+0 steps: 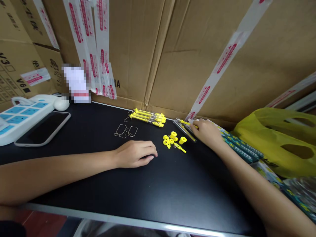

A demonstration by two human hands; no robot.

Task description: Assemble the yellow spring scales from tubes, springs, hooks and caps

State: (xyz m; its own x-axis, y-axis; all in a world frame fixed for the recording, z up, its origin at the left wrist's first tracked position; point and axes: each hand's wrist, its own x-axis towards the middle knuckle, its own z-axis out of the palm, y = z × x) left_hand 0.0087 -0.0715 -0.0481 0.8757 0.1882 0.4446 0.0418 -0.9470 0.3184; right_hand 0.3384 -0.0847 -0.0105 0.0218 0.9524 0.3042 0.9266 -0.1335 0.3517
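My left hand [137,153] rests on the black table with its fingers loosely bent and the thumb a little apart; nothing shows in it. At the back right, the fingertips of my right hand [207,131] are closed at the end of a yellow plastic rod [184,122]. Beside that rod lie thin metal springs or rods [184,131]; their exact kind is unclear. Between the hands sits a loose group of small yellow plastic parts [170,140]. Two bent wire pieces [120,130] lie beyond my left hand. Several yellow-ended rod assemblies with hooks [148,117] are bundled behind.
On the left are a phone [44,128] and a white power strip [27,110]. Cardboard boxes [133,49] wall the back. Green printed packs [240,146] and a yellow plastic bag [274,131] occupy the right. The table's front edge [111,220] runs along the bottom.
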